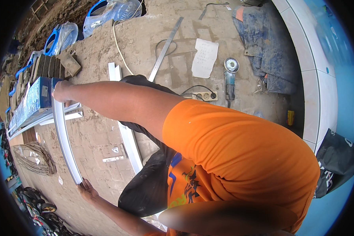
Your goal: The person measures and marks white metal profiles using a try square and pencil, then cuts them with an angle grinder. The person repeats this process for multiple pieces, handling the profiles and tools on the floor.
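Observation:
A long white metal channel profile [63, 135] spans between my two hands, its faces bent by the lens. My right hand [62, 93], at the end of the outstretched bare arm, is closed around its upper end, beside a long blue package [45, 94]. My left hand [88, 190] grips the lower end, fingers curled at its tip. More white profiles [72, 115] lie on the ground behind the held one. Another white profile [130, 145] runs along the ground by my dark-trousered legs.
An angle grinder [231, 76] lies near a power strip [205, 96] with a plug in it. Around them are a handwritten paper [205, 59], a flat metal strip [166, 49] and dirty denim cloth [267, 51]. At left are a wire coil [37, 158] and stacked tiles [47, 67].

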A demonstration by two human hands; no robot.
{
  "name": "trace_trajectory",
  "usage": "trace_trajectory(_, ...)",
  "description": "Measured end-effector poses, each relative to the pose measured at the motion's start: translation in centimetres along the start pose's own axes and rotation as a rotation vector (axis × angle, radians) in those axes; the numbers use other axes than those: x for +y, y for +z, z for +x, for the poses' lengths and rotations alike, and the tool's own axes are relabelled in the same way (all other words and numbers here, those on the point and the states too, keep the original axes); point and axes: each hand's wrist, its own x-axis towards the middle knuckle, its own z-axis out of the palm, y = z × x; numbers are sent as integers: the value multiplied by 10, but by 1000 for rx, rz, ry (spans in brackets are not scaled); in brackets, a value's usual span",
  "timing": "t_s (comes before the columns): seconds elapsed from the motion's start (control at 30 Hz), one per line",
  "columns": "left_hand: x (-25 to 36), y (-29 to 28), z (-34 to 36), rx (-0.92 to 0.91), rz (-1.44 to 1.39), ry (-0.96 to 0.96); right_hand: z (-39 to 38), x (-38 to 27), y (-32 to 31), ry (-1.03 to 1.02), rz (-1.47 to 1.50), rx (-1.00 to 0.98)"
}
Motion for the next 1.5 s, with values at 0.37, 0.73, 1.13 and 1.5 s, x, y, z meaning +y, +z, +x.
trace_trajectory(0.37, 8, 10, -5, 2, -72, 1, -8, 3, -7, 204, 399, 87)
trace_trajectory(0.73, 7, -3, 9, 2, -281, 40, -14, 3, -7, 260, 731, 58)
trace_trajectory(1.13, 35, 14, -10, -401, -681, 82, -17, 2, -9, 299, 776, 22)
trace_trajectory(1.5, 66, -2, -5, -784, -783, 19, -22, 12, 0, 372, 513, -252)
